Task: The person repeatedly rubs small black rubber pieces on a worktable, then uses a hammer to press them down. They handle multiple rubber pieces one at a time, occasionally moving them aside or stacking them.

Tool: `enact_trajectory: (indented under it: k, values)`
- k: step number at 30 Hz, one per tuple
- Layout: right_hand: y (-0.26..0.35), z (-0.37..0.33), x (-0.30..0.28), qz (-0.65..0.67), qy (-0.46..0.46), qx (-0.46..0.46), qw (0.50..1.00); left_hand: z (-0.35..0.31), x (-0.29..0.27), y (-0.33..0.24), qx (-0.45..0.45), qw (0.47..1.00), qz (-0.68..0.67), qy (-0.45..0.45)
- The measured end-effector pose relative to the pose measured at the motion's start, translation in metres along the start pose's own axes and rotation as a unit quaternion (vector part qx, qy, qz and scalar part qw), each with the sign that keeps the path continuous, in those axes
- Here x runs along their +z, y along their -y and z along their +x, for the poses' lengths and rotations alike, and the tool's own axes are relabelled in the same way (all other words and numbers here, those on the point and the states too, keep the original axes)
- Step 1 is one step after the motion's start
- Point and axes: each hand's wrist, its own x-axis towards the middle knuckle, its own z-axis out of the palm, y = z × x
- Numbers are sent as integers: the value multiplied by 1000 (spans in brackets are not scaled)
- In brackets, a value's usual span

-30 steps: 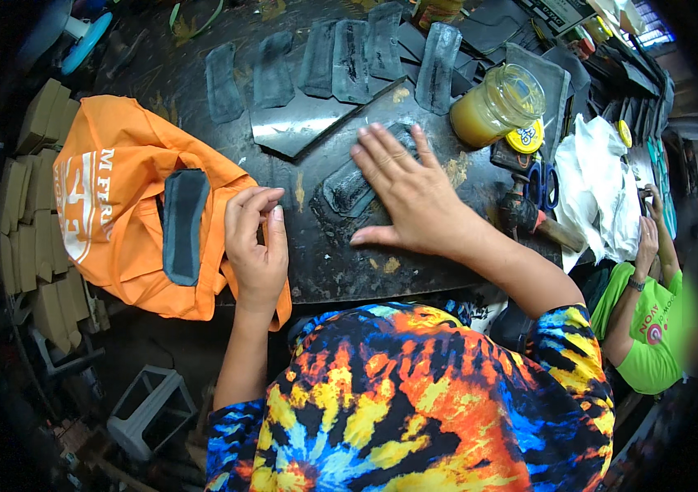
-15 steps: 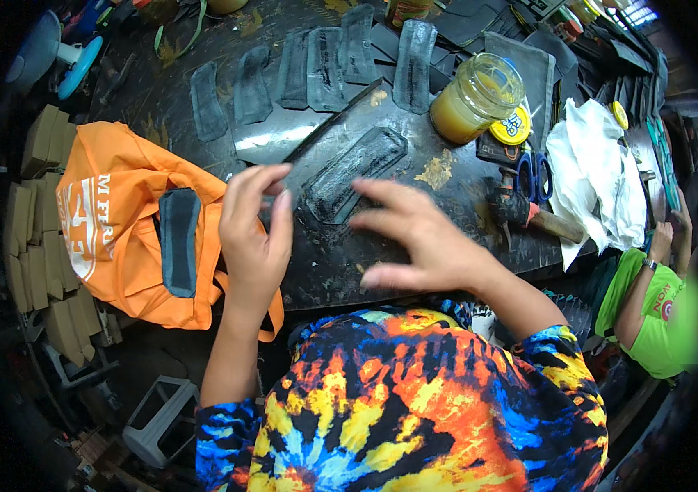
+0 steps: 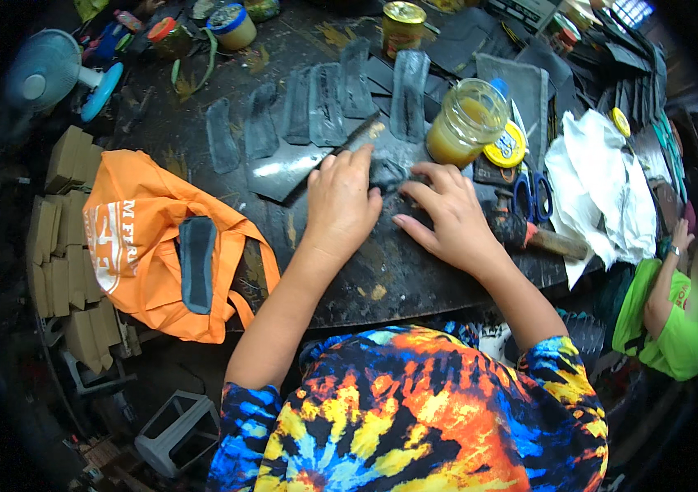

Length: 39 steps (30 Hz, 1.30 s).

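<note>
Just left of the glass jar [image 3: 457, 135], a dark strip [image 3: 387, 174], probably light, limp and slick, best taken by its edges, lies between the left hand [image 3: 341, 201], its hold hidden, and the right hand [image 3: 443, 217], fingers parted without visible grip.

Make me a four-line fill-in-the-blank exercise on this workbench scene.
1. The hand nearer the cloth bag is the person's ____ one.
2. That bag is ____ with white print.
3. Scissors right of the right hand have ____ handles.
4. A dark strip shows in the gap ____ the hands.

Missing: left; orange; blue; between.
</note>
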Motion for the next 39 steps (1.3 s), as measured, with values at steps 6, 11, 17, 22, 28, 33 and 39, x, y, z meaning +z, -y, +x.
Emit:
enact_trajectory:
  k: [6,11,17,22,28,33,39]
  values:
    - [4,-16,-14,163,-22,72,984,2,1,-4,-10,1000,-12,-17]
    - [13,-27,-27,199,-32,113,973,-2,-22,-10,30,991,-132,-17]
    - [17,-32,-37,275,-52,123,952,14,-75,35,-17,937,-324,-132]
    - [19,-25,-64,201,-58,102,973,99,-70,125,-81,943,-297,-125]
    - [-27,37,-125,-156,-84,-26,984,121,-41,140,-80,975,-71,-193]
    - [-50,84,-124,-227,155,14,961,40,-66,86,56,951,-125,-277]
    - [-42,100,-123,-278,192,21,941,-68,-65,54,42,970,-142,-193]
